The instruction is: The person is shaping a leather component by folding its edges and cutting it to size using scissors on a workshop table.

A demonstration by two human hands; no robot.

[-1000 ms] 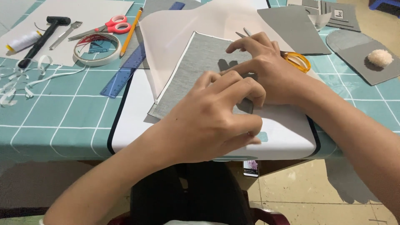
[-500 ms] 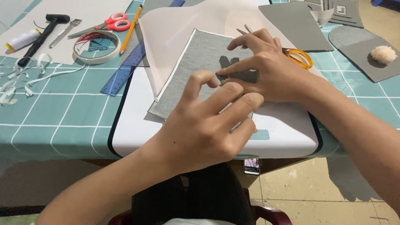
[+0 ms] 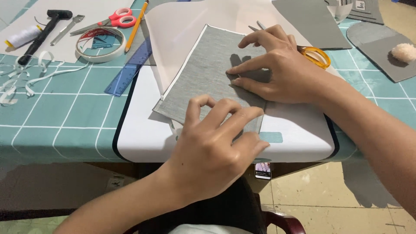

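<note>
Nearest, the left hand (image 3: 216, 143) rests with curled fingers pressing the near edge of the grey fabric panel (image 3: 203, 73), while just beyond it the right hand (image 3: 281, 69) lies flat, fingers spread, on the panel's right side, yellow-handled scissors (image 3: 314, 55) behind it.

Counting by kind: two hands showing, left hand (image 3: 216, 147) and right hand (image 3: 277, 69). Two pairs of scissors lying out: red-handled scissors (image 3: 113, 19), yellow-handled scissors (image 3: 314, 55). One hammer (image 3: 43, 29). One pencil (image 3: 136, 26). One blue ruler (image 3: 129, 67). One tape roll (image 3: 100, 44). One thread spool (image 3: 22, 37). One pompom (image 3: 403, 52). One grey fabric panel (image 3: 203, 73) under hands.
</note>
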